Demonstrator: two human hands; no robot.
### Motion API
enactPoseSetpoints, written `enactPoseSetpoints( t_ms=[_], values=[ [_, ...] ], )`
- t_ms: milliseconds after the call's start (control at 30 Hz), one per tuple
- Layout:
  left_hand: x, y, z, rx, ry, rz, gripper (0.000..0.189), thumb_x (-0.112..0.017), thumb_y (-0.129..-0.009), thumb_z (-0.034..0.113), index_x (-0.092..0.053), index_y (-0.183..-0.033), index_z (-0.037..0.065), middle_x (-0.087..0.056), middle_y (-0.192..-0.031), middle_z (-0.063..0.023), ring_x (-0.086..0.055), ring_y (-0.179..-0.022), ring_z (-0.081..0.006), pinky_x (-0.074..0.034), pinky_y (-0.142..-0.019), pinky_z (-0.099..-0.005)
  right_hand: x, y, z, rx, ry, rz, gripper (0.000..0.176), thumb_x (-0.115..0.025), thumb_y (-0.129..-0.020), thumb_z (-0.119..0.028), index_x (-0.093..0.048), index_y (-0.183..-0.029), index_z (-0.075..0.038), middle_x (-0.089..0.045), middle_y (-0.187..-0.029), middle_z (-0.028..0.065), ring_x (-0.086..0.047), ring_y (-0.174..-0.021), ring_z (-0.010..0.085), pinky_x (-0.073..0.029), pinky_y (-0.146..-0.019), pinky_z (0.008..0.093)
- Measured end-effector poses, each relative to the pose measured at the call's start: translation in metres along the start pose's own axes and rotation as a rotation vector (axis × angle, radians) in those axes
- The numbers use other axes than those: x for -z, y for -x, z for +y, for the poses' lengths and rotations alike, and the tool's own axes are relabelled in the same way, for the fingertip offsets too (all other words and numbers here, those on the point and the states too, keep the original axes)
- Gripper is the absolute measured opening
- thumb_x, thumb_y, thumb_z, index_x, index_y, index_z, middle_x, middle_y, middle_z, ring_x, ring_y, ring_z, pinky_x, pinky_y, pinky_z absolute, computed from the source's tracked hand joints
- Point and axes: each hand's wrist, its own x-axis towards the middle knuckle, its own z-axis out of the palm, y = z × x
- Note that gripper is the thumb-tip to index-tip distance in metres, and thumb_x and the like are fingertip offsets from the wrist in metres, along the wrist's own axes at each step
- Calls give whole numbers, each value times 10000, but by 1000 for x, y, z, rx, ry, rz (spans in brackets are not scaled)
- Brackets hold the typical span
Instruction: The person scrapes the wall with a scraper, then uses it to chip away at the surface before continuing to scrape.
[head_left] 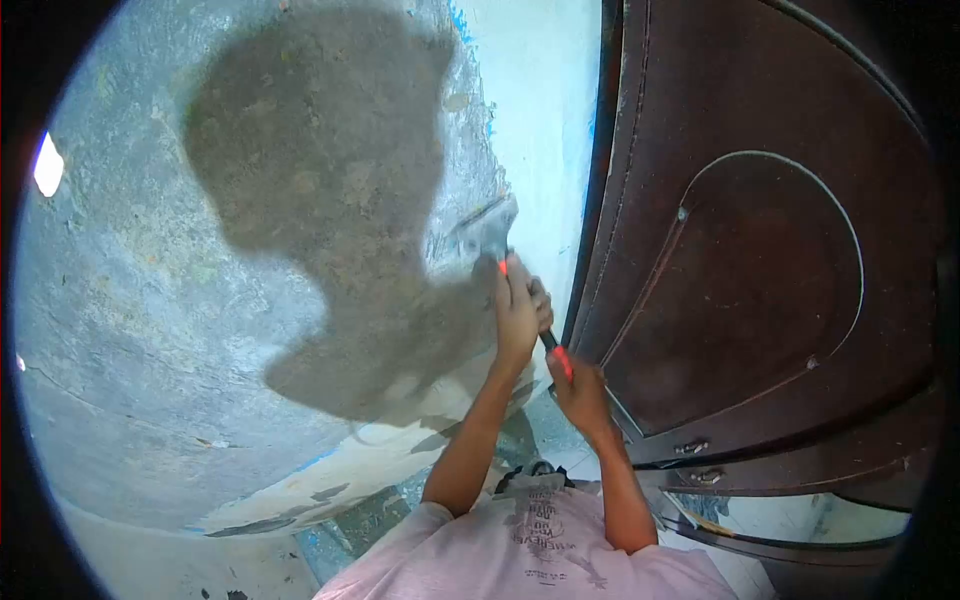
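Both my hands grip one long-handled scraper point(488, 228) with a wide metal blade and a black and red handle. Up near the blade, my left hand point(517, 315) is closed around the handle. Lower down, my right hand point(582, 395) is wrapped round the red end of the handle. The blade lies against the wall point(130, 260), along the ragged border between rough grey plaster and a strip of pale paint point(535, 130). Part of the handle is hidden by my fingers.
A dark brown panelled door point(760, 260) stands close on the right, with small metal bolts point(692, 447) on it. My shadow point(330, 170) falls across the plaster. Lower on the wall, pale paint point(370, 460) is patchy. Flakes and debris lie on the floor point(370, 525).
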Motion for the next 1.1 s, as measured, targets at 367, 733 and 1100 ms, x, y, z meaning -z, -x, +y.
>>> enactPoseSetpoints(
  t_ms=[367, 733, 1100],
  values=[
    [-3, -2, 5, -25, -5, -42, 463, -373, -1050, 558, -397, -877, 129, -343, -613, 49, -319, -451, -55, -236, -391, -228, 1, -3, -9, 21, 20, 17, 371, -530, -1021, -361, -633, -940, -14, -521, -643, 225, -562, -598, 427, -419, -557, 449],
    [-8, -6, 13, -10, 25, -115, 434, -395, -1044, 554, -391, -920, 138, -350, -615, 50, -310, -458, -58, -257, -402, -235, 9, -7, -17, -37, -40, -22, 369, -541, -1026, -341, -611, -891, -4, -452, -603, 157, -438, -524, 238, -396, -534, 402],
    [-8, -2, 9, -31, 40, -61, 493, -387, -1031, 593, -410, -879, 125, -336, -589, 54, -315, -436, -64, -251, -389, -238, 15, -6, -16, 7, 1, -68, 345, -531, -1027, -336, -634, -939, -19, -536, -651, 209, -588, -576, 346, -438, -582, 431]
  ],
)
